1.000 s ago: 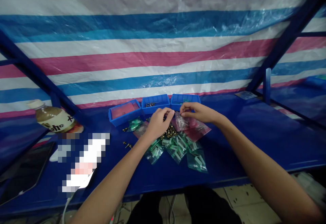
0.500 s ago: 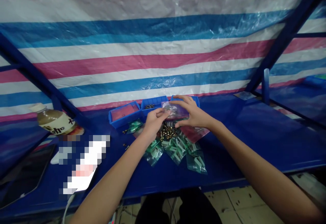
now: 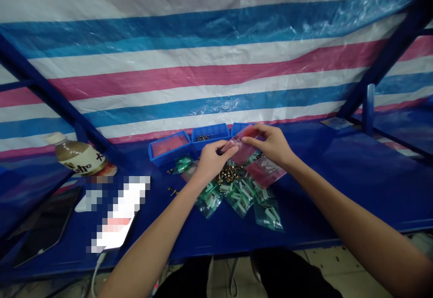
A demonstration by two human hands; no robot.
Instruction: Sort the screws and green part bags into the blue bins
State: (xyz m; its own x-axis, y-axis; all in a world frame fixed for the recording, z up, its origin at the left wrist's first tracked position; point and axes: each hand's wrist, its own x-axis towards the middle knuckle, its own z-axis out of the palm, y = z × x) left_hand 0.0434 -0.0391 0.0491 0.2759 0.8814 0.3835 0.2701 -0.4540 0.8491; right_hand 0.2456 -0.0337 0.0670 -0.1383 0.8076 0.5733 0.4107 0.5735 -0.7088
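Note:
A small pink plastic bag (image 3: 242, 151) is stretched between my two hands above the pile of parts. My left hand (image 3: 214, 158) pinches its left side with thumb and fingers. At its upper right edge, my right hand (image 3: 274, 144) grips it between thumb and forefinger. Just below lie loose brass-coloured screw-like pieces (image 3: 230, 174). Green-tinted bags (image 3: 241, 197) holding pale strips spread out towards me. Another pink bag (image 3: 267, 171) with small pieces in it lies under my right hand.
Blue bins (image 3: 169, 148) line the back of the blue table (image 3: 338, 176); one has pink bags, another metal pieces. On the left are a drink bottle (image 3: 83, 155), a cabled phone with a blurred screen (image 3: 118, 221) and a dark tablet (image 3: 50, 225). A striped sheet (image 3: 203, 76) hangs behind.
My right hand's spread fingers have closed on the pink bag. The bag is now raised and pulled taut between both hands. The whole view has shifted slightly.

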